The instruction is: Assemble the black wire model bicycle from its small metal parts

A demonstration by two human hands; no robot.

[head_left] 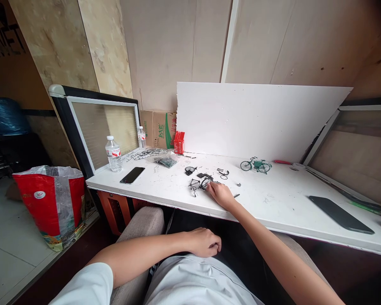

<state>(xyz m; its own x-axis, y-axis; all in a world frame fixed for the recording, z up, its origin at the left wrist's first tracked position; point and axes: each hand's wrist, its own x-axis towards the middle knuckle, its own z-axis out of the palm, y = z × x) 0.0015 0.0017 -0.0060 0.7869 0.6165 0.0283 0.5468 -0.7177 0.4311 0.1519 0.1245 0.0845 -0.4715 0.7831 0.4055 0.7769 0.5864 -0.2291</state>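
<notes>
Two hands show: the right hand [220, 194] rests on the white table [273, 203], fingertips touching the small black bicycle frame [200, 183] just left of them; the left hand [205, 242] lies curled shut in the lap.

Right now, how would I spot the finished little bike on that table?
Start at the big white board leaning against the wall at the back of the white table. Just in front of its lower edge, right of the middle, stands the green bike. It is upright, whole and green, while the black bike by the right hand is unfinished.
</notes>
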